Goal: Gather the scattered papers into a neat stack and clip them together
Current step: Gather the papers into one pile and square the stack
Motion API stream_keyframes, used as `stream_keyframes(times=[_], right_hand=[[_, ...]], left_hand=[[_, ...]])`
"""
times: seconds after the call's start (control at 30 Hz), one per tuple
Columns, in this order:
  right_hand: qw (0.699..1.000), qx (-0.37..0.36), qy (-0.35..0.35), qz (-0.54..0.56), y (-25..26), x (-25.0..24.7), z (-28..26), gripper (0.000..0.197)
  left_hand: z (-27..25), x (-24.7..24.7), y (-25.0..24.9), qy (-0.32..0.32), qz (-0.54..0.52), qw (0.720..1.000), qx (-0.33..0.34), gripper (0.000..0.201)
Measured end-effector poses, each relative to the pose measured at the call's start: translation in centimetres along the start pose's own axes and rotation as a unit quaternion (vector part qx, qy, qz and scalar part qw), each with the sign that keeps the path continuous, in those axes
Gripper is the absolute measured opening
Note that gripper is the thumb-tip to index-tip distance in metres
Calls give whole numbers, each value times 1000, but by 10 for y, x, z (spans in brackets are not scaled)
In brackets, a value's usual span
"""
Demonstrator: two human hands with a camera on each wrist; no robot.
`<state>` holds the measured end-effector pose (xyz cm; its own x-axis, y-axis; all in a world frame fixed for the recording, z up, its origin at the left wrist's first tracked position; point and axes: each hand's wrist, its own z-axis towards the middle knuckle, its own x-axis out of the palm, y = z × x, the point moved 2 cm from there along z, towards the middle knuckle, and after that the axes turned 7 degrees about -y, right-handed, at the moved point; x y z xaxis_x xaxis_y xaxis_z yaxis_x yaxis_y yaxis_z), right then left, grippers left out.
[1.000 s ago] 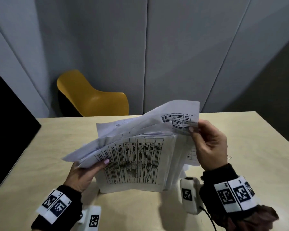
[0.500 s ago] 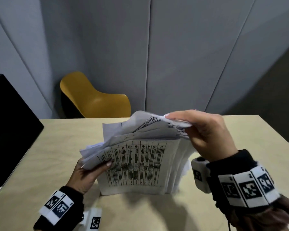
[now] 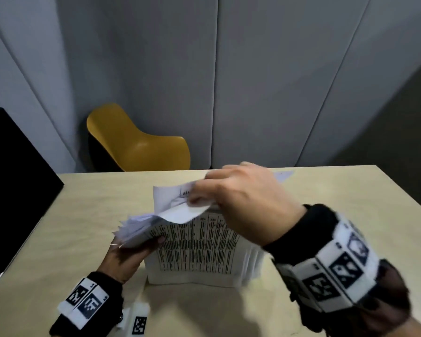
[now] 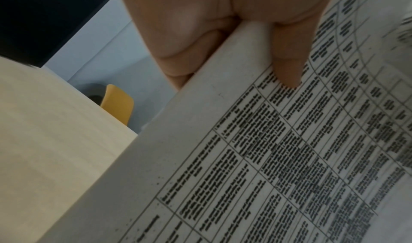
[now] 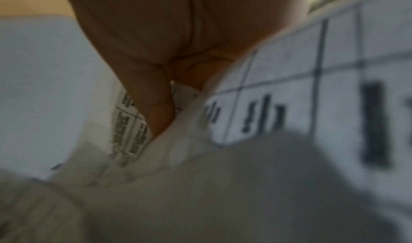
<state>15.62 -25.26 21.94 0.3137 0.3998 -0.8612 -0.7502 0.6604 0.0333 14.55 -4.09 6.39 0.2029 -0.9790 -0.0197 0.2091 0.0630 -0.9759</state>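
The stack of printed papers [image 3: 197,249] stands on its lower edge on the table [image 3: 350,227], its sheet with a text grid facing me. My left hand [image 3: 141,245] grips the left edge, thumb on the front sheet; the left wrist view shows that thumb [image 4: 287,67] pressed on the papers [image 4: 267,158]. My right hand [image 3: 204,194] reaches over the top and holds the curled upper sheets [image 3: 175,205], fingers bent round them. In the blurred right wrist view its fingers [image 5: 156,112] dig between the papers [image 5: 289,88]. No clip is in sight.
A sheet corner [image 3: 284,175] pokes out beyond my right hand. A yellow chair [image 3: 136,142] stands behind the table's far edge, against grey wall panels. A black screen [image 3: 17,186] stands at the left side of the table.
My right hand has moved from the stack's right edge up over its top and leftward, bending the loose upper sheets down. The left hand keeps its grip on the left edge.
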Motion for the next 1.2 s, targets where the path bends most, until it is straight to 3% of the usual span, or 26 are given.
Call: stream_keyframes(times=[0.07, 0.1, 0.2, 0.27, 0.33, 0.37, 0.43, 0.47, 0.5, 0.57, 0.63, 0.8, 0.9, 0.97, 1.03, 1.1, 1.2], right_hand=[[999, -8, -33, -22, 8, 12, 0, 24], [998, -7, -56, -22, 10, 13, -2, 29], [977, 36, -201, 60, 1, 6, -19, 41], [928, 103, -342, 110, -20, 6, -43, 43], [867, 218, -424, 143, -49, 23, -75, 49], [833, 295, -435, 171, -61, 37, -92, 54], [756, 427, -411, 278, -77, 64, -123, 56], [725, 462, -386, 334, -81, 78, -135, 55], [714, 479, -356, 368, -82, 90, -144, 54], [734, 475, -300, 380, -79, 104, -151, 50], [744, 457, -300, 386, -74, 110, -149, 37], [734, 427, -322, 420, -67, 114, -137, 39], [748, 416, -252, 451, -55, 122, -136, 46], [768, 439, -220, 412, -56, 131, -144, 39], [784, 473, -206, 345, -64, 138, -156, 27], [780, 497, -187, 331, -66, 143, -161, 28], [777, 473, -150, 388, -58, 144, -156, 39]], left_hand=[[-1, 0, 4, -24, -16, 1000, -1, 34], [-1, -1, 4, -34, -13, 999, 11, 41], [-1, -2, 6, -42, -13, 999, 12, 40], [0, -4, 10, -62, -21, 998, -3, 44], [-2, -5, 13, -82, -29, 996, -21, 42], [-2, -5, 11, -84, -32, 996, -26, 38], [-2, -8, 13, -78, -45, 995, -34, 53], [-1, -9, 15, -76, -37, 996, -34, 64], [0, -9, 15, -82, -25, 996, -36, 66], [0, -7, 12, -81, -17, 996, -39, 50], [0, -5, 11, -82, -5, 996, -44, 38], [-1, -10, 18, -85, 8, 995, -55, 38], [-2, -10, 16, -95, 1, 993, -64, 35], [-2, -11, 13, -92, -12, 993, -67, 34], [-2, -11, 12, -81, -38, 993, -77, 57], [-3, -12, 14, -91, -47, 991, -87, 86], [-3, -12, 14, -87, -38, 992, -89, 90]])
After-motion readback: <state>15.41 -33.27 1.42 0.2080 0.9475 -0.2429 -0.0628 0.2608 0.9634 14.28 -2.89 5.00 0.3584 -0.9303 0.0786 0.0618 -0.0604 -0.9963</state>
